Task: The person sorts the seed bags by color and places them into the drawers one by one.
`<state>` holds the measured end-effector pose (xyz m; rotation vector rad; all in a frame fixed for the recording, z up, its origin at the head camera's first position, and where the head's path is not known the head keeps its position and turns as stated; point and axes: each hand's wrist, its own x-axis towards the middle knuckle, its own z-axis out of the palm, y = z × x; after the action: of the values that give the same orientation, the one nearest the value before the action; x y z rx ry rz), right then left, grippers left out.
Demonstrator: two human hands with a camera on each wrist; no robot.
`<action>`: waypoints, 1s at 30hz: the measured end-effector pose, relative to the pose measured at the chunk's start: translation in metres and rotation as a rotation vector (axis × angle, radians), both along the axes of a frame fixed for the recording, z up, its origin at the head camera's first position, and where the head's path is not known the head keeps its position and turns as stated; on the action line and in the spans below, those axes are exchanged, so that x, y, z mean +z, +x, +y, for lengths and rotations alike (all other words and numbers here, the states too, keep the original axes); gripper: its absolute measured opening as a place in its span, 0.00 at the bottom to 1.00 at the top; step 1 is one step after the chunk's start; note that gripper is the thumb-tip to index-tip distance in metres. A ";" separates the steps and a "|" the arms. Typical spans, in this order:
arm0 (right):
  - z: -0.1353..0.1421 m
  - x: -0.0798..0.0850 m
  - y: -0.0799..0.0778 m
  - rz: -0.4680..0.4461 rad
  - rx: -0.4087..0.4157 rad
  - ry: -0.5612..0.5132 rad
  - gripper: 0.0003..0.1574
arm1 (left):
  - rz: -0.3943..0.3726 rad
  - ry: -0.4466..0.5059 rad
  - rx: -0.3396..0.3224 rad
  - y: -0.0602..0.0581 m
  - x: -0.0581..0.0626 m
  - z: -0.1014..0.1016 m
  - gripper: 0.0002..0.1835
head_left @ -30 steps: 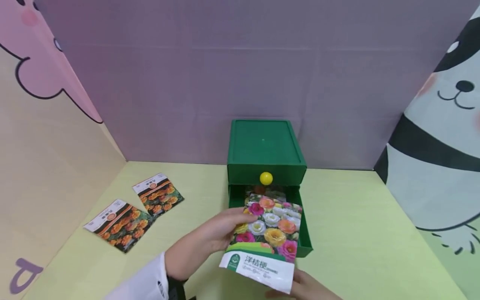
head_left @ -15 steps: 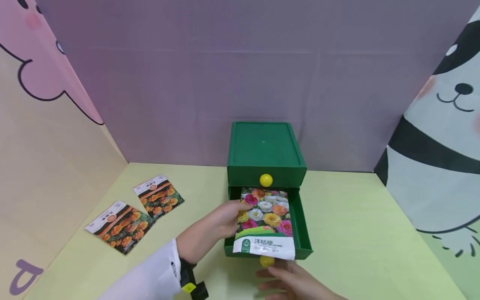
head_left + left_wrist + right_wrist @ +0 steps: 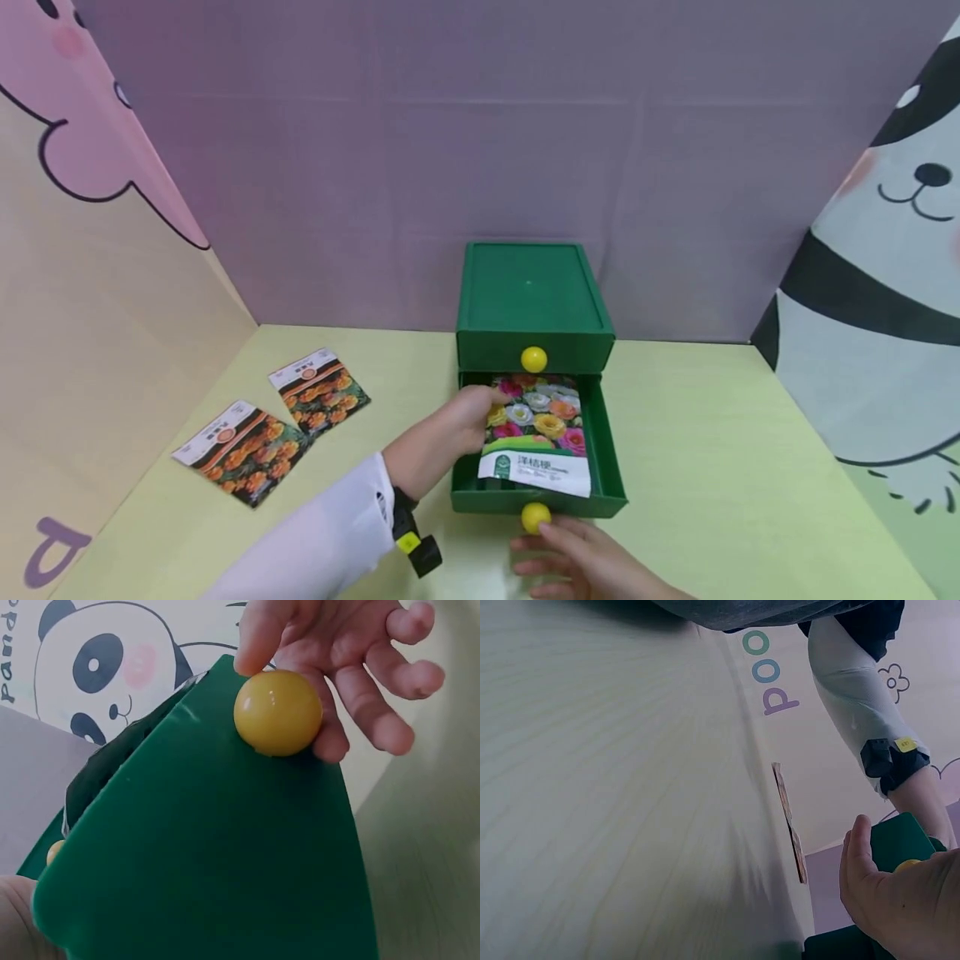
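Observation:
A flower seed packet [image 3: 540, 442] with colourful blooms and a white band lies tilted inside the pulled-out lower drawer [image 3: 495, 502] of a green cabinet [image 3: 529, 287]. My left hand [image 3: 471, 417] reaches over the drawer's left wall and grips the packet's left edge, thumb on top; its other fingers are hidden. At the drawer front, my right hand [image 3: 581, 560] pinches the yellow round knob [image 3: 536, 518] between thumb and index finger. The left wrist view shows that knob [image 3: 277, 712] close up, the right hand's other fingers [image 3: 382, 727] spread away from it.
Two marigold seed packets, one nearer [image 3: 243, 454] and one farther [image 3: 318, 392], lie on the pale table [image 3: 750, 483] at left, corners touching. The closed upper drawer has its own yellow knob [image 3: 534, 360]. A purple backdrop [image 3: 360, 208] stands behind the cabinet.
My left hand has lowered the flower seed packet into the drawer and pushed it farther back. My right hand has left the packet's bottom edge and taken hold of the lower knob.

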<state>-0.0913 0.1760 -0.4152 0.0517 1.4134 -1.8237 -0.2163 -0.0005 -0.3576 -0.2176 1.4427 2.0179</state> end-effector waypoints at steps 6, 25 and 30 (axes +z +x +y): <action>0.000 0.002 -0.001 -0.007 0.000 0.006 0.37 | -0.024 -0.014 0.036 -0.008 0.003 0.004 0.22; 0.001 0.001 0.001 -0.031 0.005 0.018 0.38 | 0.103 -0.103 0.107 -0.004 -0.005 0.009 0.25; 0.001 -0.001 0.002 -0.026 0.000 0.012 0.39 | 0.225 -0.183 0.132 0.007 0.000 0.007 0.33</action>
<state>-0.0897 0.1773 -0.4158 0.0810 1.4064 -1.8090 -0.2093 0.0068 -0.3571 -0.1708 1.7982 2.0681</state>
